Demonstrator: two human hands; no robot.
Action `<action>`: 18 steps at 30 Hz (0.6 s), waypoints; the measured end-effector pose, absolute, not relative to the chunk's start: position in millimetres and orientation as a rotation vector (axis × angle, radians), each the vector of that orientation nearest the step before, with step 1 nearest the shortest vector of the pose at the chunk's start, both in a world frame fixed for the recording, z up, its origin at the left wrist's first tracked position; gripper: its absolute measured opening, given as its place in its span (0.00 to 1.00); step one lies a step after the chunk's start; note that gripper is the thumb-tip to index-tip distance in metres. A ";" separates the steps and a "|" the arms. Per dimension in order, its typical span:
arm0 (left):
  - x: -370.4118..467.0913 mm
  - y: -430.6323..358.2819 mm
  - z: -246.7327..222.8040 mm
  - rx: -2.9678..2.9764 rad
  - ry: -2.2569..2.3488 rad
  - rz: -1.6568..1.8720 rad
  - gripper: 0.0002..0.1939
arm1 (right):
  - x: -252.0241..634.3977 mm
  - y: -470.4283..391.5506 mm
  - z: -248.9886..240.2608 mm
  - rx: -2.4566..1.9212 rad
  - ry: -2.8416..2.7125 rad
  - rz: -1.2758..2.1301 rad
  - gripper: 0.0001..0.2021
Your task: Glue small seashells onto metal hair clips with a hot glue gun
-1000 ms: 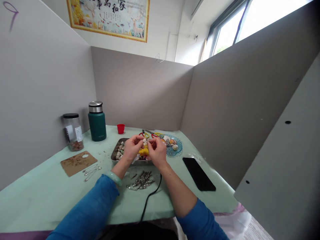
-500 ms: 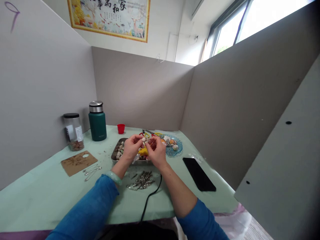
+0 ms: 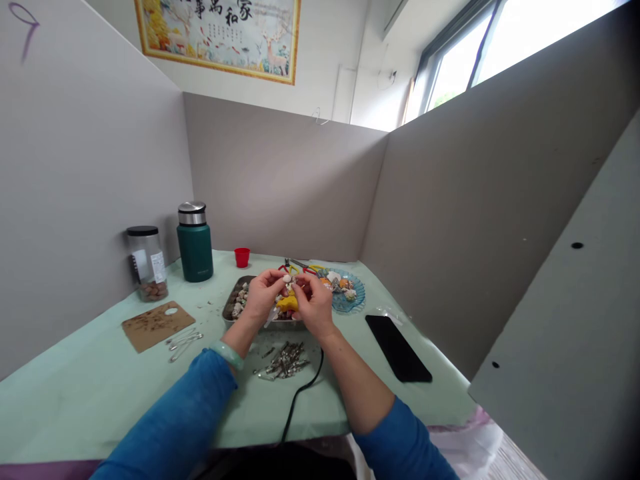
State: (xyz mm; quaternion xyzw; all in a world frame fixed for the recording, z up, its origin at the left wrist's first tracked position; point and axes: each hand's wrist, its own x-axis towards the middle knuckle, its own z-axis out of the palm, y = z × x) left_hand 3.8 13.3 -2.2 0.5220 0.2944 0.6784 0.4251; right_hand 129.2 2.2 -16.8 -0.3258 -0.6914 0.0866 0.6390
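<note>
My left hand (image 3: 267, 293) and my right hand (image 3: 315, 303) meet over a metal tray (image 3: 263, 325). Both are closed, pinching a small whitish piece (image 3: 287, 279) between the fingertips; its kind is too small to make out. Just beneath the fingers shows a yellow tool (image 3: 287, 304), partly hidden by the hands. Whitish, patterned little bundles (image 3: 239, 305) fill the tray's left part. A heap of slim metal clips (image 3: 287, 362) lies on the cloth in front of the tray, below my wrists.
A blue glass plate (image 3: 361, 293) with colourful small pieces stands right of the tray, pliers (image 3: 303, 267) behind. A black phone-like slab (image 3: 399, 349) lies right. Leftward are a brown card (image 3: 157, 327), safety pins (image 3: 184, 343), jar (image 3: 145, 263), green flask (image 3: 195, 243), red cup (image 3: 242, 257). A black cord (image 3: 300, 393) crosses the front.
Both hands stay almost in place, with only a slight shift of the fingers around the small whitish piece. Everything else lies as before.
</note>
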 end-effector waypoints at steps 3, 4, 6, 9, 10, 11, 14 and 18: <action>3.9 13.5 -2.5 1.306 0.741 1.697 0.11 | 128.9 3.2 -17.2 -0.736 -1.570 0.197 0.08; 3.8 13.6 -2.6 1.306 0.741 1.697 0.11 | 128.8 3.6 -17.3 -0.733 -1.569 0.197 0.08; 3.4 13.7 -2.6 1.308 0.740 1.696 0.11 | 128.8 4.1 -17.5 -0.731 -1.571 0.197 0.07; 3.3 13.6 -2.5 1.311 0.738 1.695 0.11 | 129.1 4.4 -17.7 -0.739 -1.577 0.191 0.07; 3.4 13.5 -2.4 1.310 0.737 1.696 0.11 | 129.2 4.4 -17.7 -0.743 -1.579 0.190 0.07; 3.5 13.4 -2.3 1.309 0.738 1.697 0.11 | 129.3 4.4 -17.8 -0.747 -1.580 0.191 0.07; 3.3 13.4 -1.9 1.303 0.742 1.698 0.11 | 129.5 4.4 -18.2 -0.756 -1.584 0.203 0.07; 2.0 14.6 -1.1 1.289 0.721 1.711 0.12 | 130.1 3.7 -17.8 -0.756 -1.593 0.207 0.08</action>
